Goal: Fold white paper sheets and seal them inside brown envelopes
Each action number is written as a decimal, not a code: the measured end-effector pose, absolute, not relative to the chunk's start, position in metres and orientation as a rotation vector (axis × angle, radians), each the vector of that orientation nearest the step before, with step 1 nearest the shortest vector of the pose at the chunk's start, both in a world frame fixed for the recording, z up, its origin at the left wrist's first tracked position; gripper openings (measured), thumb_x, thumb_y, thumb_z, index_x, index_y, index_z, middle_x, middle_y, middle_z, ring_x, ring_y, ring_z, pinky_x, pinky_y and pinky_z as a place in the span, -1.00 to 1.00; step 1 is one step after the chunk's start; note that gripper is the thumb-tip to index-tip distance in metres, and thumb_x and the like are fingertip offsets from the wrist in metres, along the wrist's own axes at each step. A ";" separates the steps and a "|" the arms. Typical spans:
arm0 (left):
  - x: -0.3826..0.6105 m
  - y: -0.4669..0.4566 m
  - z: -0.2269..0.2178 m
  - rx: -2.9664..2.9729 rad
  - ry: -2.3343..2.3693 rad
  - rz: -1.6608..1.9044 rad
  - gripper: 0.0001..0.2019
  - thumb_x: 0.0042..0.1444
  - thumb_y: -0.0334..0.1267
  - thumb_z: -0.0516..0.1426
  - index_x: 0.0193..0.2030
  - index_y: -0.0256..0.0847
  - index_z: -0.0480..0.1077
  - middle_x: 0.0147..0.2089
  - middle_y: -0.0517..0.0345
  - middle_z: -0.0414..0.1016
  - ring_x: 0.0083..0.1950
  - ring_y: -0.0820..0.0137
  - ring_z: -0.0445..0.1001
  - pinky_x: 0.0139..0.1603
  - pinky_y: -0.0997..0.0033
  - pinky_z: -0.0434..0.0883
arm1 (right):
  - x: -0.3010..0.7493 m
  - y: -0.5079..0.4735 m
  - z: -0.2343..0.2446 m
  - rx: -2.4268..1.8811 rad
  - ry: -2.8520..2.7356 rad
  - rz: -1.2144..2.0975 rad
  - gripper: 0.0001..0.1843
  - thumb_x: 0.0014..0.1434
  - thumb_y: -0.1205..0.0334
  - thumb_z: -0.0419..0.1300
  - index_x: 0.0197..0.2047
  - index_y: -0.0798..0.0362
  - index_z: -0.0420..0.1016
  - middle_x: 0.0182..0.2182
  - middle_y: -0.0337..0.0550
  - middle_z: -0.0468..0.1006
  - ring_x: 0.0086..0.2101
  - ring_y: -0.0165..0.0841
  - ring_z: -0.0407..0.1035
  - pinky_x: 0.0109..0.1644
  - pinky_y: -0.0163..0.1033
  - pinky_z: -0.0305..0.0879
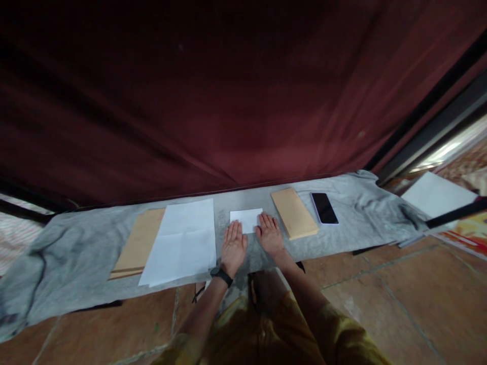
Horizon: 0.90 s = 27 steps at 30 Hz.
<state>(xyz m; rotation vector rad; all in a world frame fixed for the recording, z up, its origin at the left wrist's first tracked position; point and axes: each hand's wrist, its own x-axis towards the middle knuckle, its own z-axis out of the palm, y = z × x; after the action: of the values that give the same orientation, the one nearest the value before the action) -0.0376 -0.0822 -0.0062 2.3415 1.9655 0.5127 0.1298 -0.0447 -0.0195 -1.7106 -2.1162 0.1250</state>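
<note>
A small white rectangle of paper, seemingly folded point(246, 217), lies on the grey cloth in front of me. My left hand point(234, 246) rests flat on its near left corner, fingers stretched out. On the near right corner lies my right hand point(271, 234), also flat with straight fingers. Left of my hands are large white sheets point(186, 243), the top one with a crease across it. They partly cover some brown envelopes point(139, 241). Just right of my right hand is a stack of brown envelopes point(294, 213).
A phone point(324, 208) with a dark screen lies right of the envelope stack. Grey cloth point(83, 253) covers the narrow bench. Behind it hangs a dark red curtain point(236, 111). A white board-like thing point(437, 195) is at the far right, above the tiled floor point(380, 304).
</note>
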 end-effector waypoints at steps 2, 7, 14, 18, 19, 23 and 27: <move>-0.031 -0.070 -0.004 2.368 1.905 0.510 -0.44 0.36 -0.26 -0.14 0.46 -0.37 0.11 0.52 -0.13 0.08 0.55 0.18 -0.03 0.52 0.03 0.04 | 0.129 -0.045 -0.019 -1.721 -2.108 0.135 -0.42 0.44 0.11 -0.05 0.41 0.22 0.21 0.39 0.08 0.22 0.35 -0.11 0.13 0.44 0.06 -0.07; -0.018 -0.041 -0.011 2.381 1.835 0.444 -0.46 0.37 -0.24 -0.13 0.46 -0.18 0.13 0.51 0.01 0.10 0.56 0.13 -0.05 0.50 -0.12 0.04 | 0.128 -0.045 -0.021 -1.720 -2.087 0.141 -0.42 0.44 0.11 -0.05 0.41 0.19 0.22 0.38 0.09 0.24 0.36 -0.11 0.12 0.43 0.08 -0.07; -0.022 -0.023 -0.018 2.355 1.930 0.379 -0.43 0.39 -0.09 -0.12 0.49 -0.18 0.08 0.51 -0.09 0.09 0.55 0.10 -0.05 0.50 -0.16 0.00 | 0.127 -0.046 -0.021 -1.714 -2.070 0.156 -0.43 0.44 0.13 -0.07 0.42 0.19 0.21 0.38 0.07 0.25 0.37 -0.13 0.10 0.43 0.07 -0.06; -0.035 -0.026 -0.017 2.330 2.026 0.377 -0.40 0.40 -0.05 -0.12 0.48 -0.30 0.07 0.52 -0.19 0.05 0.55 0.11 -0.02 0.50 -0.07 0.00 | 0.127 -0.047 -0.018 -1.726 -2.077 0.168 -0.42 0.45 0.15 -0.09 0.44 0.21 0.16 0.38 0.09 0.23 0.37 -0.13 0.09 0.44 0.07 -0.06; -0.039 -0.028 -0.017 2.321 2.047 0.383 -0.40 0.40 -0.06 -0.13 0.48 -0.31 0.06 0.51 -0.20 0.06 0.54 0.12 -0.01 0.50 -0.06 0.01 | 0.127 -0.047 -0.017 -1.728 -2.080 0.171 -0.42 0.45 0.16 -0.10 0.44 0.21 0.15 0.38 0.09 0.23 0.37 -0.14 0.08 0.44 0.06 -0.06; -0.053 -0.036 -0.017 2.330 2.058 0.408 -0.41 0.41 -0.09 -0.15 0.48 -0.32 0.07 0.50 -0.18 0.11 0.54 0.17 0.02 0.50 -0.01 0.04 | 0.127 -0.048 -0.012 -1.729 -2.078 0.176 -0.44 0.46 0.19 -0.10 0.44 0.19 0.15 0.39 0.08 0.22 0.37 -0.16 0.10 0.44 0.06 -0.05; -0.059 -0.040 -0.015 2.366 2.043 0.422 -0.40 0.40 -0.07 -0.15 0.48 -0.31 0.08 0.48 -0.20 0.15 0.52 0.14 0.06 0.48 -0.05 0.10 | 0.126 -0.048 -0.010 -1.726 -2.073 0.150 -0.45 0.44 0.20 -0.07 0.42 0.20 0.19 0.38 0.08 0.23 0.36 -0.14 0.13 0.44 0.06 -0.04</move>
<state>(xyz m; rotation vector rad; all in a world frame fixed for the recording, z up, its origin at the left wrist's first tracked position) -0.0588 -0.0401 -0.0154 2.3655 2.0429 0.4215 0.1264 -0.0482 -0.0104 -1.7260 -2.0731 0.1503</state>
